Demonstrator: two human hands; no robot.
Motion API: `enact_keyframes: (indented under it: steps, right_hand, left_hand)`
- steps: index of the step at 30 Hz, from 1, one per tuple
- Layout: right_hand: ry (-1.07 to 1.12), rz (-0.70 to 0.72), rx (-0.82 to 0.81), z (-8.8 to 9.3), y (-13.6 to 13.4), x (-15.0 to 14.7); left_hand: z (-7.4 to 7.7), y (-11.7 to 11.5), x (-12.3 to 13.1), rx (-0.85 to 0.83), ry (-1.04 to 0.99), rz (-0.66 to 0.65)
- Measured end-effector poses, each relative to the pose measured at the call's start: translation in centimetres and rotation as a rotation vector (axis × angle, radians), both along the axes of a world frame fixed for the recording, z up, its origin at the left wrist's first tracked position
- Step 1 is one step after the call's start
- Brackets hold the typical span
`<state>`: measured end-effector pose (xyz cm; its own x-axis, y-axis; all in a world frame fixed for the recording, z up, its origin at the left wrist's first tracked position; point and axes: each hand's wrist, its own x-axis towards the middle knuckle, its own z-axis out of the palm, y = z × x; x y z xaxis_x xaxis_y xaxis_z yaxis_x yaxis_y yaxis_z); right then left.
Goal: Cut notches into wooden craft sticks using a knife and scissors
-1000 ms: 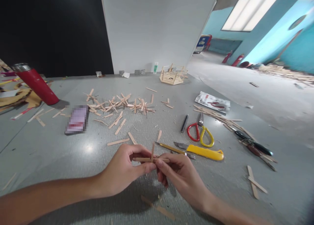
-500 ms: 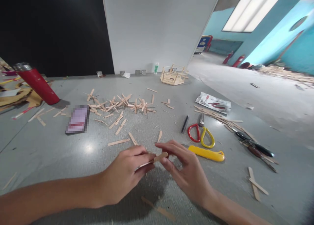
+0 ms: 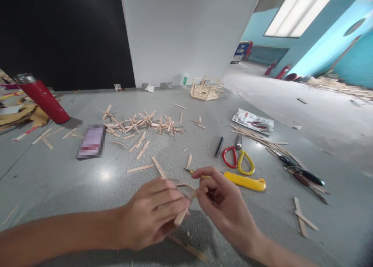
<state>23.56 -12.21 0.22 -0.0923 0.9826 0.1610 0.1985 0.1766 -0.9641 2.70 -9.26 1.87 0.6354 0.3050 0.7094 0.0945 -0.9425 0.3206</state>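
Note:
My left hand is closed round a wooden craft stick, whose rounded end slants down below the fingers. A second thin strip of wood spans the gap between the hands. My right hand pinches the near end of that strip between thumb and curled fingers. A dark pointed tip shows beside my right index finger; its other end is hidden behind the hand. The yellow utility knife lies just right of my right hand. Under the hands, another craft stick rests on the grey table.
Loose craft sticks lie heaped beyond the hands. Red-and-yellow scissors, a black pen-like rod and black-handled tools lie right. Left are a phone and red bottle. A stick frame stands behind.
My left hand has turned, so its stick now points downward. The right fingers have curled in and pinch a strip, where before they were more spread.

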Motion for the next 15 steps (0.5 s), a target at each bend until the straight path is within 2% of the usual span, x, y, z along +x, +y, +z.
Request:
enact_keyframes:
  steps: [1, 3, 6, 8, 10, 13, 15]
  right_hand:
    - [0.015, 0.022, -0.028, -0.1, 0.3, 0.2]
    - [0.056, 0.051, -0.044, -0.4, 1.1, 0.7]
    - [0.124, 0.055, -0.001, -0.8, 1.8, 1.3]
    - [0.135, 0.065, 0.013, -0.8, 1.7, 1.5]
    - [0.115, 0.076, 0.019, -0.7, 1.4, 1.5]
    - [0.038, 0.052, 0.062, -0.8, 1.3, 1.6]
    - [-0.085, -0.051, 0.115, -1.2, 2.0, 2.0]
  left_hand:
    - [0.2, -0.2, -0.1, 0.064, 0.007, 0.01]
    - [0.6, -0.4, -0.4, 0.11, -0.016, 0.126]
    - [1.1, 0.3, -0.5, -0.02, 0.002, 0.367]
    - [1.2, 1.4, -0.7, -0.164, 0.172, 0.506]
    - [1.1, 2.7, -1.0, -0.31, 0.476, 0.621]
    - [0.8, 4.6, -1.8, -0.358, 0.646, 0.615]
    - [0.6, 5.7, -2.4, -0.366, 0.719, 0.609]
